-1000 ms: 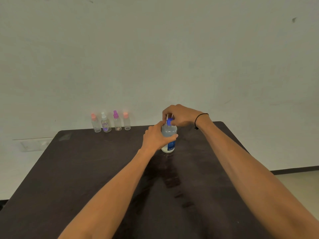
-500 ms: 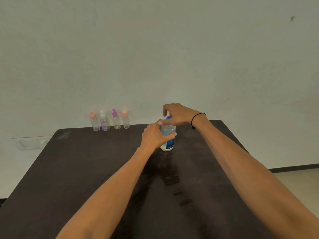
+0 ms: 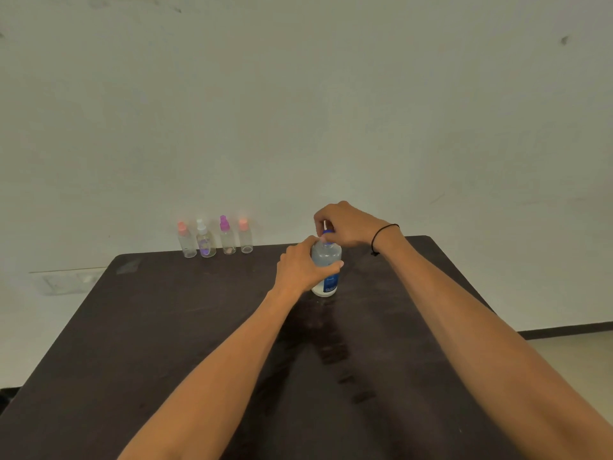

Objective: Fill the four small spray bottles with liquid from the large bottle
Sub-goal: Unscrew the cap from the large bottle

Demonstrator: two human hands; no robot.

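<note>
A plain pale wall (image 3: 298, 111) fills the upper half of the view, matte and faintly scuffed. Below it lies the dark table (image 3: 166, 343), a flat surface with dull, streaky patches. Near its far middle stands the large bottle (image 3: 326, 267), upright, clear and rounded, with a blue-and-white label low on its side. The left hand (image 3: 300, 270) wraps its body, thumb pressed across the front. The right hand (image 3: 345, 227), a thin black cord at its wrist, pinches the blue cap (image 3: 326, 233) from above; half a second ago its fingers were splayed looser over the top. At the far left edge, against the wall, four small spray bottles (image 3: 215, 239) stand in a row, clear, with pink, white, purple and pink tops, unmoved since earlier.
</note>
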